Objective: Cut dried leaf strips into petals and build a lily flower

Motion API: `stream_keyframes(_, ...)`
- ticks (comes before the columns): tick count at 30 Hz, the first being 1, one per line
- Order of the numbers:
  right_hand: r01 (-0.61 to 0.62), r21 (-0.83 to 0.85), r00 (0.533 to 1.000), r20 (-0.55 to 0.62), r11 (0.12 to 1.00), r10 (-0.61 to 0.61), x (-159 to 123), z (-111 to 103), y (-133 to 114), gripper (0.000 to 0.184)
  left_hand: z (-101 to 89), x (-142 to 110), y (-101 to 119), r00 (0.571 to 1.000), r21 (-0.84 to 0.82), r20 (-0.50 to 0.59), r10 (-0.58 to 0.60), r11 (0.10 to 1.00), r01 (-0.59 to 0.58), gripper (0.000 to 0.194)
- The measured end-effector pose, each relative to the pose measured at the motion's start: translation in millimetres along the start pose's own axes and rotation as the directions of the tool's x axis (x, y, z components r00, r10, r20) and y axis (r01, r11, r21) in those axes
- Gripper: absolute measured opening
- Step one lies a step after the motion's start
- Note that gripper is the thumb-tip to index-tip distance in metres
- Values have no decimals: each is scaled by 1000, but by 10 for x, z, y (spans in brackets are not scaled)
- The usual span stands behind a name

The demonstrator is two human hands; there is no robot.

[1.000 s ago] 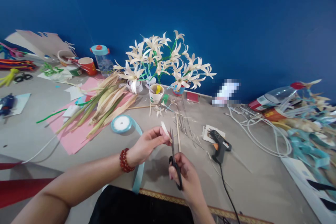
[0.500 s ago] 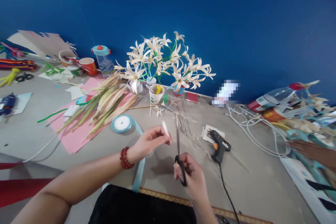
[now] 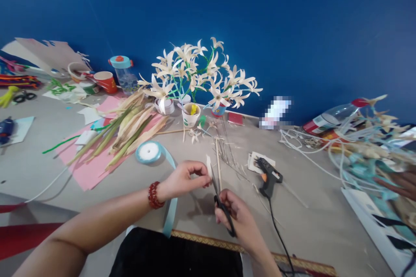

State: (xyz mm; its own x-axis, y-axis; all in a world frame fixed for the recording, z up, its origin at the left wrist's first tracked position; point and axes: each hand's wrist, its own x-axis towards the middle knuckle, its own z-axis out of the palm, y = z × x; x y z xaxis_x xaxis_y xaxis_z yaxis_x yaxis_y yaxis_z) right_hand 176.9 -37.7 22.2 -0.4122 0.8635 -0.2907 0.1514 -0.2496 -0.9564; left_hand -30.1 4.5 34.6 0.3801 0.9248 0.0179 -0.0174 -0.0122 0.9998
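1. Leftward, a red cup (image 3: 106, 82) stands beside a clear jar (image 3: 126, 78) with a blue lid; small bluish things show through the jar's wall, but I cannot tell what they are.
2. Next, the ribbon roll (image 3: 148, 152) lies flat, its blue tail running down past the wrist.
3. The left hand (image 3: 186, 178) has its thumb and fingertips closed narrowly on the lower end of a pale strip (image 3: 209, 166), which stands upright just beside the blades. It looks light, thin and easily creased or torn, so a soft pinch near the base should suit it.
4. Behind, a white cup (image 3: 190, 117) holds a yellow thing; pale flowers (image 3: 195, 67) rise on wired stems around it, seemingly delicate at the petals.
5. Scissors (image 3: 215, 185) point away from the body. They look stiff and slim, best held by the black loops.
6. The right hand (image 3: 239, 218) has its fingers curled around those loops.
7. Farther right, a clear bottle (image 3: 339, 116) lies tilted, red-capped; its contents are unclear.
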Motion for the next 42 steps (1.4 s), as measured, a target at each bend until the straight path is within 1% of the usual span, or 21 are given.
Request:
stream_keyframes(4,-11,-25,1000,-4,1000,11,7,5,6,43,-5,-3,30,1000,62,22,22,998,-23,20)
stream_keyframes(10,-6,-69,1000,-25,998,5,8,15,27,43,-16,-6,34,999,72,39,24,997,-27,19)
stream_keyframes(13,-18,-65,999,-33,998,16,8,23,32,42,-22,-4,38,999,76,46,29,997,-33,19)
stream_keyframes(18,-41,-25,999,-12,999,41,2,33,24,41,-29,-5,39,998,46,64,26,998,-29,19)
stream_keyframes(26,-43,29,999,18,999,43,-4,36,-5,49,-17,-12,54,997,29,78,5,1000,-7,22)
stream_keyframes(31,-57,20,998,16,998,56,-8,26,0,52,-30,-7,40,996,32,87,8,999,-11,22)
stream_keyframes(42,-46,13,999,28,999,45,-15,26,-33,56,-35,-9,-22,993,-72,121,4,997,5,21)
